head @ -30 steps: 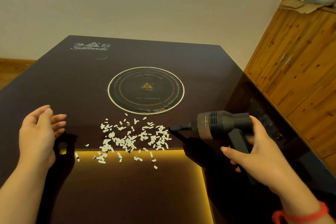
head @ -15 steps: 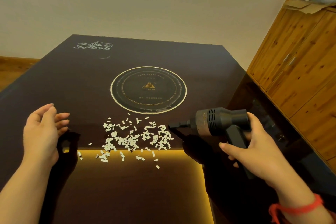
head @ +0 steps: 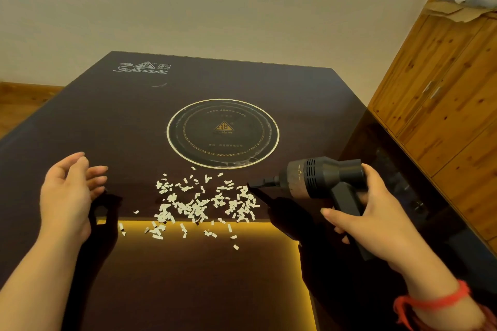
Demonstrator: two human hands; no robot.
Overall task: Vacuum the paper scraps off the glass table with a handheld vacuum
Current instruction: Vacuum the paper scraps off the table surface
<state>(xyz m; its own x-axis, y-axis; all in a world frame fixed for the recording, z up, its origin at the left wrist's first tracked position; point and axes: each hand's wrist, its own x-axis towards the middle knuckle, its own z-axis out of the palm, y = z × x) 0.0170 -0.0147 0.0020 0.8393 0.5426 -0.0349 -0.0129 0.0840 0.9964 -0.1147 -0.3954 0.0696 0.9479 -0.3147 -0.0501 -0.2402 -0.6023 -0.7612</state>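
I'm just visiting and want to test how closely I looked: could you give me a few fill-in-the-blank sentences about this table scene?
1. The handheld vacuum is gripped by the ____ hand.
2. The vacuum's nozzle points at the ____ edge of the paper scraps.
3. The left hand holds ____.
4. Beyond the scraps, a ____-shaped gold ring is printed on the glass table.

Missing words: right; right; nothing; circle

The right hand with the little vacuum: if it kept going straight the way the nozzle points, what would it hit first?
The right hand aims the vacuum leftward, so its nozzle would probably meet the paper scraps first, at the pile's right edge. Its height above the table is unclear.
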